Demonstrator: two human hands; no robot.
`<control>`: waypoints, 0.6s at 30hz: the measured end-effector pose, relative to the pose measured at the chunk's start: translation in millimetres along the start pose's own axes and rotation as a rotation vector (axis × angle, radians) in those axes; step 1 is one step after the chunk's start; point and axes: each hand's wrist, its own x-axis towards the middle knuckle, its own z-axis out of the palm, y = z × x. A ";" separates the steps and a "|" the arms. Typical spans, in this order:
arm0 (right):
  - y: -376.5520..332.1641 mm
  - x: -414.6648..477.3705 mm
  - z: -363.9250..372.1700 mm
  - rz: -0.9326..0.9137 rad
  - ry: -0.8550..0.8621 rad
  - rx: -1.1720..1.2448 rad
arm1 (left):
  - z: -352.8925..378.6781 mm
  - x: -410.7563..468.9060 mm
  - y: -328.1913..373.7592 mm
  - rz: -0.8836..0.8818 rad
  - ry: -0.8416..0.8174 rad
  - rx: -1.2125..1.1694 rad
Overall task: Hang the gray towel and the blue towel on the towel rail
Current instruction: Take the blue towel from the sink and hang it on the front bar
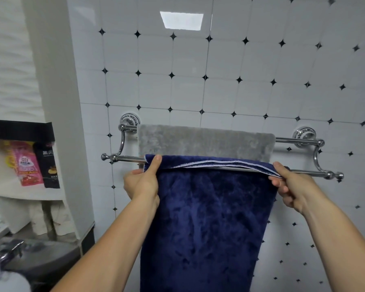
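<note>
On the tiled wall (198, 60), shelf packets (25, 165) carry print too blurred for us to read. Our left hand (142, 182) and right hand (291, 186) pinch the blue towel (207, 218) over the rail (131, 158), partly hiding the gray towel (204, 141).

White wall tiles (230, 60) with small black diamond insets; a bright square light reflection (181, 20) at twelve o'clock. At nine o'clock, a shelf niche (19, 192) holds what look like packets (26, 163).

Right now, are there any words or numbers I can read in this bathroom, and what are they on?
Pink packet on the shelf at the left: it has printed characters, but they are too blurred to read.
Black packet beside it: white characters near its top, too blurred to read.
Gray towel, blue towel, towel rail, wall tiles: no writing visible.
</note>
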 end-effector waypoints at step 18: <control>38.7 -5.6 -20.7 0.011 -0.115 -0.005 | -26.4 -0.1 14.2 0.039 -0.424 0.208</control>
